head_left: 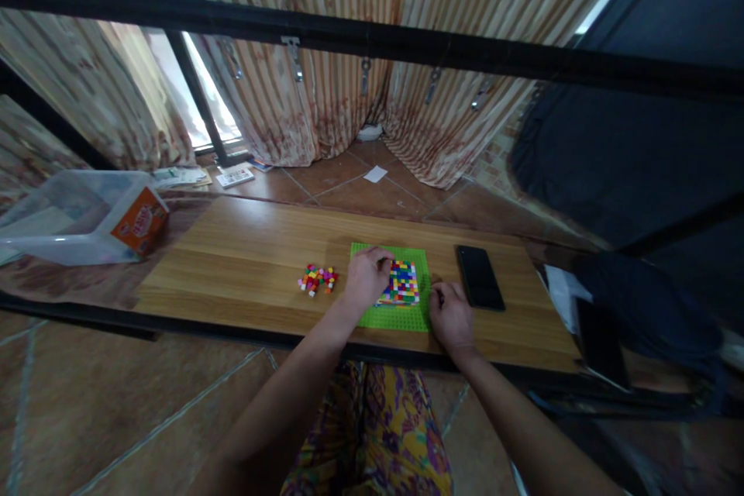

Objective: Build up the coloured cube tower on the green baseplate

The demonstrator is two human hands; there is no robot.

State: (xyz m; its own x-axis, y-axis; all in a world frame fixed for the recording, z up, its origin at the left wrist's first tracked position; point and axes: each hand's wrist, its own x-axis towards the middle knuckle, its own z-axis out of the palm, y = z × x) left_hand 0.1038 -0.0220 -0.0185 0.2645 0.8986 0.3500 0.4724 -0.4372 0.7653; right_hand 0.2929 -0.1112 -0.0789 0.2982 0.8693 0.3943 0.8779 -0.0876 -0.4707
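Observation:
A green studded baseplate [389,318] lies on the wooden board, bearing a block of multicoloured toy bricks [405,279]. Over the block's left side is my left hand [367,276], its fingers curled and pinched at the bricks; anything between the fingertips is too small to name. My right hand [452,316] rests at the baseplate's right edge, fingers curled in, and I cannot make out what they hold, if anything. To the left of the plate sits a small pile of loose bricks [318,279] in pink, red, orange, white and green.
A black phone [480,277] lies right of my right hand on the wooden board [244,263]. At the far left stands a clear plastic bin [87,217] with an orange label. A dark metal rail [372,46] with clips crosses in front of the curtains. Another dark device [601,341] lies at the right.

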